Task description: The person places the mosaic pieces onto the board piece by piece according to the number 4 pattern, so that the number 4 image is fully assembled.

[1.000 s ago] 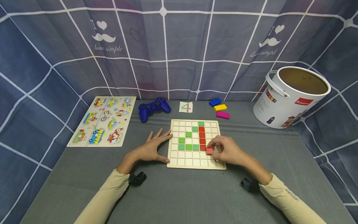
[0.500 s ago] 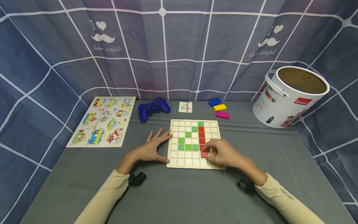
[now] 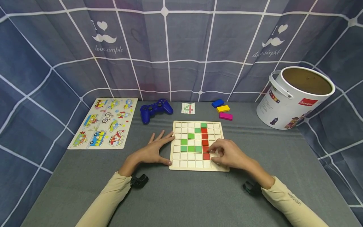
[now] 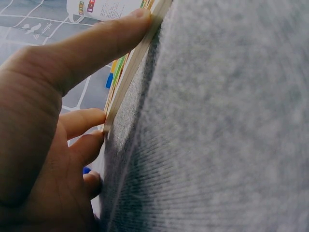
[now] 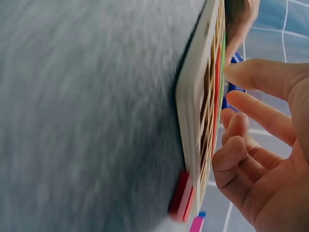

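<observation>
A wooden grid board (image 3: 183,164) lies on the grey cloth, with several green tiles (image 3: 191,149) and a column of red tiles (image 3: 204,136) set in its squares. At the near end of that column, the lowest red tile (image 3: 206,156) lies in a square. My right hand (image 3: 231,153) hovers just right of it, thumb and index finger apart; in the right wrist view nothing shows between those fingers (image 5: 260,113). My left hand (image 3: 153,152) rests against the board's left edge with fingers spread, thumb (image 4: 130,29) touching the near part of that edge.
Behind the board are a small pattern card (image 3: 188,108) and blue (image 3: 217,103), yellow (image 3: 223,108) and magenta (image 3: 226,116) blocks. A blue game controller (image 3: 156,110) and a picture puzzle board (image 3: 103,124) are at left. A white bucket (image 3: 286,107) stands back right.
My right hand carried the red tile left to the column's near end, let go of it there, and drew slightly back to the right. The left hand stayed in place.
</observation>
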A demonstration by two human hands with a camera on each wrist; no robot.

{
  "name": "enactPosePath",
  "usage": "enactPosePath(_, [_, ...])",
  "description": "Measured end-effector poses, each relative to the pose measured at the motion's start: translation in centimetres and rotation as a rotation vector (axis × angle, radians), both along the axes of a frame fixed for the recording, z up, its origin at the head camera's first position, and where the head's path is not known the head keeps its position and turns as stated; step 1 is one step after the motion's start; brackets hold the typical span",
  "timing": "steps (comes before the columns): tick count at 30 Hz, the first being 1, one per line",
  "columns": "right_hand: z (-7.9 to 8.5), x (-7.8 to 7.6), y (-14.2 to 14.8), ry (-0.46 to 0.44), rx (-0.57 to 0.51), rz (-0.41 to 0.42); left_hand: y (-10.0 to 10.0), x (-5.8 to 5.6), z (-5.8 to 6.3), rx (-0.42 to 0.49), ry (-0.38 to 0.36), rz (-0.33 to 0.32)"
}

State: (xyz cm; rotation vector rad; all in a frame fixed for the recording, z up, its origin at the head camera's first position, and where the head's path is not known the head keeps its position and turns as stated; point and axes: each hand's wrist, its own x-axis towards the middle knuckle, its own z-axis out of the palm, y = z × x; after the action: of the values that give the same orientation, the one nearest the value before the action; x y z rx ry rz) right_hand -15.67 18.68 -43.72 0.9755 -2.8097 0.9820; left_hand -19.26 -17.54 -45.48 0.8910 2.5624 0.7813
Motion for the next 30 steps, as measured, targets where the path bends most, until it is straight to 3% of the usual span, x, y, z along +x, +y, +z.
enactPosePath(15, [0.1,-0.8,5.7,0.004,0.002,-0.198,0.0,0.0,0.0,-0.003,0.009,-0.002])
enactPosePath(30, [-1.0,-2.2,6.5,-0.054,0.012,-0.225,0.0,0.1,0.1,0.002,0.003,0.000])
